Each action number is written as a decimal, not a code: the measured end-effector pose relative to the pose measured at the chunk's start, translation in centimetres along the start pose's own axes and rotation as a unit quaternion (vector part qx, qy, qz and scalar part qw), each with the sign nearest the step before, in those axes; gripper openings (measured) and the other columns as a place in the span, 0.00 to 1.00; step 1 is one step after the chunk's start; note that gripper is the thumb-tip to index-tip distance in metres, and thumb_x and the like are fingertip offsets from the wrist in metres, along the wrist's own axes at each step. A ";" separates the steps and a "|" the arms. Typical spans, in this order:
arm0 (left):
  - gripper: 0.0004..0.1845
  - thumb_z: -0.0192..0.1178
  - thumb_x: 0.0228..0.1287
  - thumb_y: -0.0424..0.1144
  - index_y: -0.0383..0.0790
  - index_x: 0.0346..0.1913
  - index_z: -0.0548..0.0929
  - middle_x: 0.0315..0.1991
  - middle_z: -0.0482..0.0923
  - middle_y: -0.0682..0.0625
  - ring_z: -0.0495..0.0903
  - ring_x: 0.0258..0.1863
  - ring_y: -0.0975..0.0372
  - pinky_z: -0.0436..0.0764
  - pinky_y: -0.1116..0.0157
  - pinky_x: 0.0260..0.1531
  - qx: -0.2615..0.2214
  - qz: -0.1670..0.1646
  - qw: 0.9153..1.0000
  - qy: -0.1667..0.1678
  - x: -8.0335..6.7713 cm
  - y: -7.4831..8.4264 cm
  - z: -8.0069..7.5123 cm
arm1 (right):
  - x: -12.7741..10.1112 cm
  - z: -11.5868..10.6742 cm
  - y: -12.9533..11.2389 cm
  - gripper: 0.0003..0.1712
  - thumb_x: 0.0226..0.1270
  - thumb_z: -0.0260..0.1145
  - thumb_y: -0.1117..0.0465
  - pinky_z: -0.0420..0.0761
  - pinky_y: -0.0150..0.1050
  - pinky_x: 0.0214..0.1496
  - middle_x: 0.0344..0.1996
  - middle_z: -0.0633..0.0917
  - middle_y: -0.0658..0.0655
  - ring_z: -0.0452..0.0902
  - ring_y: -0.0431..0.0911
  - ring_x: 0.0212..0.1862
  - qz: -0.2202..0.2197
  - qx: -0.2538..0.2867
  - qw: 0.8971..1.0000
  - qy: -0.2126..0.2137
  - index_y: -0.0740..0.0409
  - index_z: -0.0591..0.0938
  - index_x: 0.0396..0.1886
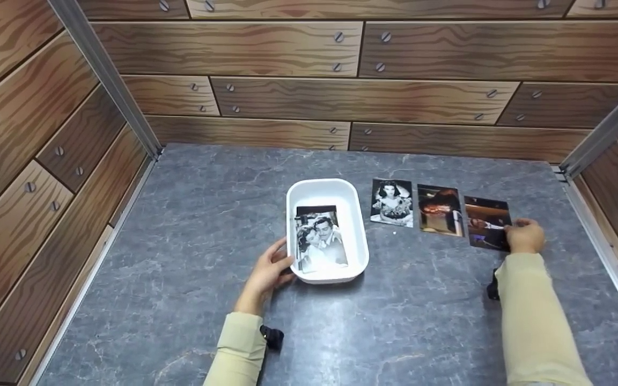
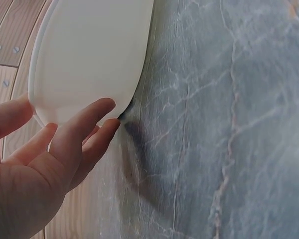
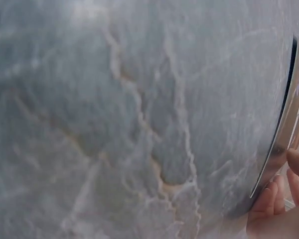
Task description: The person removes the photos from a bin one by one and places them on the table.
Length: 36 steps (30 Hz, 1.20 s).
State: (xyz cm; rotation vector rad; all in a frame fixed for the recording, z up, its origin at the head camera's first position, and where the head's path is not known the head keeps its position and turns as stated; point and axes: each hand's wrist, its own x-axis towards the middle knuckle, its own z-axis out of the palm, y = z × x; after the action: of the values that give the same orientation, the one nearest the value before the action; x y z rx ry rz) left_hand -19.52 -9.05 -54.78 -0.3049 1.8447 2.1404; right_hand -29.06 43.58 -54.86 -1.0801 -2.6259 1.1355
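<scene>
A white plastic tray (image 1: 363,236) with rounded corners stands at the middle of the table. Inside it lies a black-and-white photo (image 1: 322,241) of a couple. My left hand (image 1: 270,271) grips the tray's near left corner, thumb at the rim and fingers along the outer wall; the left wrist view shows the tray wall (image 2: 94,55) close up. At the far right, my right hand (image 1: 526,236) pinches the right edge of a dark colour photo (image 1: 485,221). In the right wrist view this photo (image 3: 294,109) is seen nearly edge-on, with the thumb on top.
Left of the pinched photo, a fiery-toned photo (image 1: 440,209) and a black-and-white portrait photo (image 1: 392,202) lie in a row on the grey marbled table (image 1: 421,316). Wood-patterned panels (image 1: 287,53) enclose the back and both sides.
</scene>
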 end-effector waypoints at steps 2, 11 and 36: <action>0.33 0.54 0.68 0.29 0.38 0.74 0.58 0.68 0.62 0.29 0.79 0.51 0.51 0.85 0.63 0.39 0.003 -0.003 1.000 0.003 -0.1 0.0 0.1 | 0.0 0.0 -0.1 0.33 0.68 0.57 0.58 0.60 0.49 0.73 0.68 0.68 0.68 0.61 0.62 0.69 0.013 0.002 1.000 0.000 0.68 0.64 0.69; 0.32 0.54 0.69 0.29 0.39 0.74 0.58 0.68 0.62 0.29 0.78 0.51 0.49 0.86 0.62 0.39 0.006 -0.008 1.000 0.010 -0.2 -0.1 0.3 | -0.5 -0.6 -2.0 0.41 0.70 0.55 0.49 0.55 0.47 0.76 0.74 0.59 0.65 0.54 0.60 0.73 0.041 0.048 0.998 -0.009 0.64 0.53 0.75; 0.32 0.52 0.68 0.27 0.36 0.74 0.58 0.67 0.62 0.27 0.77 0.50 0.51 0.85 0.63 0.38 -0.002 0.002 1.000 0.001 -0.4 0.1 0.4 | -14.8 7.5 -14.8 0.35 0.72 0.58 0.64 0.77 0.28 0.50 0.57 0.72 0.62 0.72 0.41 0.50 -0.119 0.346 0.899 -0.241 0.64 0.57 0.74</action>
State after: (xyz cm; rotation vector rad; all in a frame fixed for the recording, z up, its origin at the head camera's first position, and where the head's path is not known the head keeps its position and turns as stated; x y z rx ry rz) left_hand -19.20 -8.71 -54.51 -0.3041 1.8436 2.1476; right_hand -29.02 22.53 -47.61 -0.3497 -2.1881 2.2345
